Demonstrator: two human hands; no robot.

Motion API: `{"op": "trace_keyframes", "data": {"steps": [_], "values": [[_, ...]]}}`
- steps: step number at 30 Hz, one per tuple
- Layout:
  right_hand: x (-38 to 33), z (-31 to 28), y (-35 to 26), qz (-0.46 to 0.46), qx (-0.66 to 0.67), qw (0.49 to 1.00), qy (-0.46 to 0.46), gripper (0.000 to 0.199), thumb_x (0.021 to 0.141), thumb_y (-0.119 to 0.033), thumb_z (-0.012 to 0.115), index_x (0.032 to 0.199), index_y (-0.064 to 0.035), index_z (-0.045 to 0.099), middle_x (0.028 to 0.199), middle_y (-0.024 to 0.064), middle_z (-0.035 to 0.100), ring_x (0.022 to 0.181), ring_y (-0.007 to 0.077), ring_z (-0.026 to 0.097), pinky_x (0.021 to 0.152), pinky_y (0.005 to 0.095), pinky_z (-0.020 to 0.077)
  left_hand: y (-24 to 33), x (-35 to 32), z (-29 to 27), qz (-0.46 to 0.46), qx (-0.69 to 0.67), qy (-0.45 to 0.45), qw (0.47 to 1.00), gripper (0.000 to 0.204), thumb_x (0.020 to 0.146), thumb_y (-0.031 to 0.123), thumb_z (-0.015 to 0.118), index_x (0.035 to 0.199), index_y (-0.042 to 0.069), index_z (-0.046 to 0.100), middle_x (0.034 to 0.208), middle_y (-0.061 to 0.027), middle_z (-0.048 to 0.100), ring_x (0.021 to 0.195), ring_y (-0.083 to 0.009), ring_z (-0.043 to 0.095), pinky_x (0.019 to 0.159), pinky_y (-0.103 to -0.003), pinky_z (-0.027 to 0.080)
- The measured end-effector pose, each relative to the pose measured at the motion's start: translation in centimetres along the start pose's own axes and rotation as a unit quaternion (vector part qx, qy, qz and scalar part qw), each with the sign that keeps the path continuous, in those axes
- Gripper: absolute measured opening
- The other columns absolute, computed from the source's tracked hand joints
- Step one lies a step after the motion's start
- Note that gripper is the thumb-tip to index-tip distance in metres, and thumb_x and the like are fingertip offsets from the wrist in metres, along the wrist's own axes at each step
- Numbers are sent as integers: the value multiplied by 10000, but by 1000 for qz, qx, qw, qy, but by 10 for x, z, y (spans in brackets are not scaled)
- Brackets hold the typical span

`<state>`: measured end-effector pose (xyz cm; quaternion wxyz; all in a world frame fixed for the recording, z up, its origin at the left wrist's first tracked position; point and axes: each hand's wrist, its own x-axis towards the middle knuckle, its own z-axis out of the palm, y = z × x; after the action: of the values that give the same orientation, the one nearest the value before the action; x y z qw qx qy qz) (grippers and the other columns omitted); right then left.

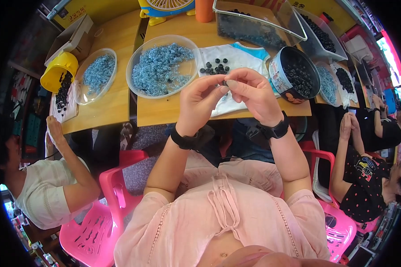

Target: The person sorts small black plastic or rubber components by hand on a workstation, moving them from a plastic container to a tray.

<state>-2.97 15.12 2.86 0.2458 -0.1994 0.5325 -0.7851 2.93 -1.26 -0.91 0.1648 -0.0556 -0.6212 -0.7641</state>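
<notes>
My left hand [198, 103] and my right hand [257, 98] meet above the near part of a white cloth [234, 107] with blue edging. Thumbs and forefingers of both pinch one tiny dark piece [225, 83], mostly covered by the fingertips. Beyond them on the cloth lies a loose group of small black round parts [217, 68]. Left of my hands is a round clear tray [130, 66] with a heap of light-blue translucent pieces [160, 66]. To the right, a round tin [277, 74] leans toward me, with black parts [298, 78] inside.
Clear plastic bins [259, 33] with black parts stand at the back, near a yellow-blue fan [167, 9] and an orange cylinder [204, 11]. A yellow bucket [53, 73] lies tipped at left. People sit on both sides; pink chairs [91, 227] flank me.
</notes>
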Motion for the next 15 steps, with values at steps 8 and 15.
{"op": "trace_keyframes", "data": {"steps": [8, 15], "values": [[2, -4, -7, 68, 14, 997, 21, 139, 914, -129, 690, 1010, -40, 645, 844, 0, 618, 674, 81, 545, 604, 212, 428, 2, 1, -3, 74, 90, -13, 993, 247, 845, 6, 741, 1091, 10, 716, 890, -34, 665, 729, -77, 588, 643, -220, 468], [15, -37, 18, -103, -600, 793, -36, 88, 847, -128, 696, 890, -57, 724, 836, 67, 666, 822, 234, 638, 756, 338, 508, 0, 8, -14, 13, 33, 29, 999, 242, 862, 14, 733, 1104, 24, 722, 911, -10, 656, 672, -35, 536, 580, -193, 417]]}}
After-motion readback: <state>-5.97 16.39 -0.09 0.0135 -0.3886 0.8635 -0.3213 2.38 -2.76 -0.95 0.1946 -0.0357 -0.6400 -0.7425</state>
